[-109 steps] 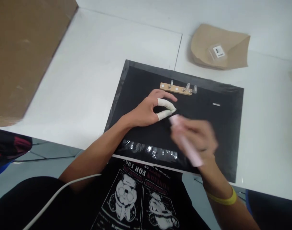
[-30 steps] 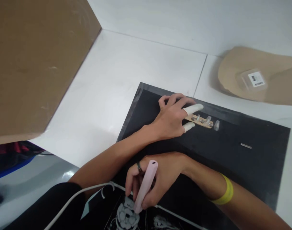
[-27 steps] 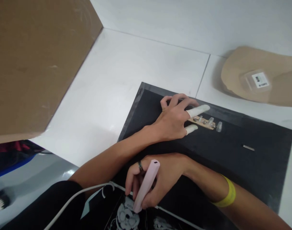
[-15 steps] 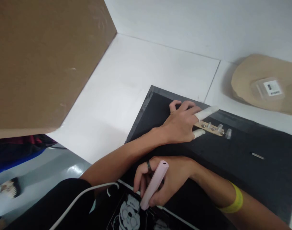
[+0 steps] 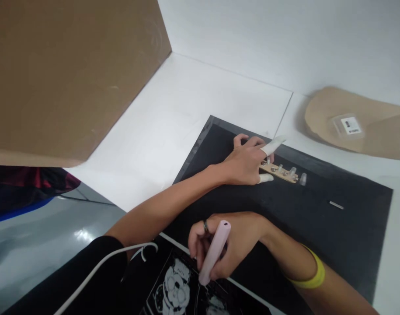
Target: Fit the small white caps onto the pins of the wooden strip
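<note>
My left hand rests on a black mat, white cots on its thumb and forefinger. Those two fingers lie on either side of the left end of a small tan strip studded with metal screws and clear caps; the other fingers are curled. Whether the strip is pinched I cannot tell. My right hand, a ring on one finger and a yellow band on the wrist, is closed round a pink pen-shaped tool near my chest, tip pointing down at my black printed shirt.
A large brown cardboard sheet stands at the left. A tan paper bag with a small labelled clear packet lies at the far right. A small metal pin lies on the mat. A white cable crosses my left sleeve.
Earlier my right hand held the pink tool over the mat's middle; it has drawn back to my chest. My left hand moved up to the tan strip and has stayed there.
</note>
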A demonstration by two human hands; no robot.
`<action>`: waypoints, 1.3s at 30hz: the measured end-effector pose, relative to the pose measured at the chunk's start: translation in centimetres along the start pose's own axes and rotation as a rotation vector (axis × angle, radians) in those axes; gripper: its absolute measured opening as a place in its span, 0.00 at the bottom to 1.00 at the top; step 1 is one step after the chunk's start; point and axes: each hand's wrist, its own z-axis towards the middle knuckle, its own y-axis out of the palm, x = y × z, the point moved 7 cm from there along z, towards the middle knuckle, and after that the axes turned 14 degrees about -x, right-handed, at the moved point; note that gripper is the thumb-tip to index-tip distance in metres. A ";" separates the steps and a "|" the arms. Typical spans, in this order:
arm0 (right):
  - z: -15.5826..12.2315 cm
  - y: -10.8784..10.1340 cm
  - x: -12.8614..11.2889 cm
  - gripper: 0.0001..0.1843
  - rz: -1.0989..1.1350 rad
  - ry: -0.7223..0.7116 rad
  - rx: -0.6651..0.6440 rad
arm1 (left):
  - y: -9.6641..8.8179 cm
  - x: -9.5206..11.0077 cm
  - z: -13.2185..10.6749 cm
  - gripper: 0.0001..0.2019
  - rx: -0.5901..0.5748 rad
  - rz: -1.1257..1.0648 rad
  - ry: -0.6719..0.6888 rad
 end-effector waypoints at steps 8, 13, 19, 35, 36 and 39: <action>-1.1 0.7 0.3 0.16 -0.245 0.254 -0.030 | 0.2 0.3 0.7 0.45 -0.028 0.087 0.021; -1.0 0.7 -0.4 0.28 -0.118 0.131 -0.113 | -0.1 0.2 1.6 0.39 -0.038 0.123 0.029; -1.3 0.1 -0.8 0.26 -0.116 0.004 -0.144 | 0.1 0.4 2.5 0.28 0.003 0.230 0.069; -1.1 0.3 -0.9 0.33 -0.046 -0.001 -0.209 | 0.0 0.8 2.2 0.16 0.050 0.246 0.087; -1.1 0.3 -1.0 0.33 -0.048 0.000 -0.214 | 0.0 0.8 2.2 0.16 0.054 0.247 0.082; -1.1 0.4 -1.1 0.32 -0.030 -0.007 -0.221 | -0.2 0.8 2.1 0.15 0.069 0.237 0.078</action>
